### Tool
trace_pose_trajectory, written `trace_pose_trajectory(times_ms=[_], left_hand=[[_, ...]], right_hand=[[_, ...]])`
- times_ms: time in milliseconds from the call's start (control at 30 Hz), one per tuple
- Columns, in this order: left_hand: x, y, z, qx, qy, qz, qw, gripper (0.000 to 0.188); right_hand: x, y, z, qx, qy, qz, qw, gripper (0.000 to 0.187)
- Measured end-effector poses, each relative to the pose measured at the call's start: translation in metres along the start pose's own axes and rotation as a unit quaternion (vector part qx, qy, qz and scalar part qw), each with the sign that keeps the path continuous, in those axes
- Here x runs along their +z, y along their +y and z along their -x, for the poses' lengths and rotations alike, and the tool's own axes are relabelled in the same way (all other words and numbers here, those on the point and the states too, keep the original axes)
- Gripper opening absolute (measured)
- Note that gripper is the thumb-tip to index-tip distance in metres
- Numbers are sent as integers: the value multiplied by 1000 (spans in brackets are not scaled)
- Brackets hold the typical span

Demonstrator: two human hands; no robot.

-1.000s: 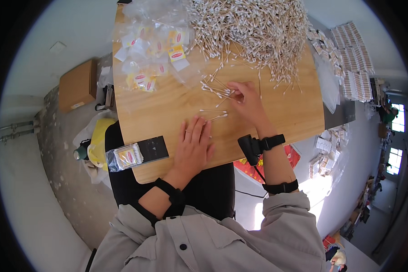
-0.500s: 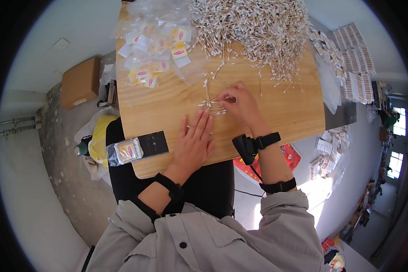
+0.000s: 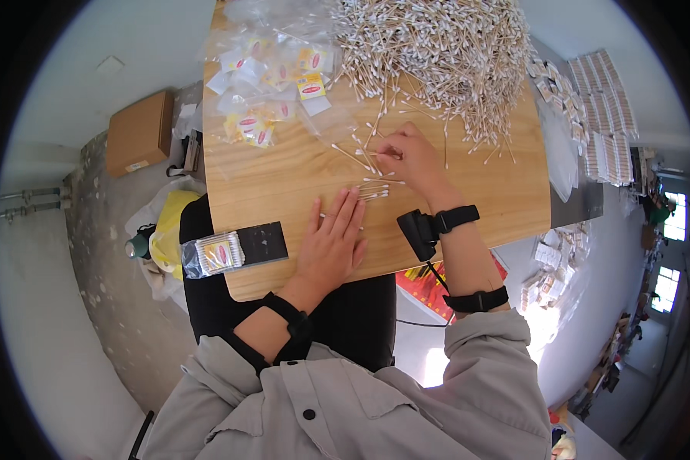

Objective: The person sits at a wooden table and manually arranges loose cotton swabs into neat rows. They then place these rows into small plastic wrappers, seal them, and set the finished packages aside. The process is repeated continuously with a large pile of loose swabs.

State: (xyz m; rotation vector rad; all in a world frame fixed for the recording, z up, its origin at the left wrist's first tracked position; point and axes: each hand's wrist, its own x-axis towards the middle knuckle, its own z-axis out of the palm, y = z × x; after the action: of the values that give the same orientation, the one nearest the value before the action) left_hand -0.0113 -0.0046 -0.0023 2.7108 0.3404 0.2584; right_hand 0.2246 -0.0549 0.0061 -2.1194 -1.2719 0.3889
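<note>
My left hand [image 3: 330, 244] lies flat on the wooden table [image 3: 268, 192], fingers stretched out. Its fingertips rest over the ends of a small row of cotton swabs [image 3: 376, 190], and part of that row is hidden under them. Just beyond, my right hand [image 3: 414, 162] has thumb and forefinger pinched on a cotton swab, partly covered by the fingers. Several loose swabs [image 3: 349, 157] lie scattered beside that pinch. A big heap of cotton swabs [image 3: 445, 57] spreads over the far right of the table.
Clear plastic bags with yellow-and-white cards [image 3: 261, 84] lie at the far left. A packed bag of swabs [image 3: 219, 253] sits on a black plate [image 3: 262, 243] at the near left edge. Stacked swab packs [image 3: 607, 107] stand beyond the right edge; a cardboard box [image 3: 139, 133] is on the floor at left.
My right hand has moved slightly away from the row toward the loose swabs near the heap, and these lie differently. My left hand stays flat in nearly the same place.
</note>
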Motion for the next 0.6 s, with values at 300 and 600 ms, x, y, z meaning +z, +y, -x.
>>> trace_pose_trajectory(times_ms=[300,600], left_hand=[[-3,-1,-1,2,-4,5,1000,65],[-5,1,0,-2,0,12,1000,65]], right_hand=[[3,-16,6,-22,-10,-19,1000,10],[8,-21,7,21,53,-115,992,17]])
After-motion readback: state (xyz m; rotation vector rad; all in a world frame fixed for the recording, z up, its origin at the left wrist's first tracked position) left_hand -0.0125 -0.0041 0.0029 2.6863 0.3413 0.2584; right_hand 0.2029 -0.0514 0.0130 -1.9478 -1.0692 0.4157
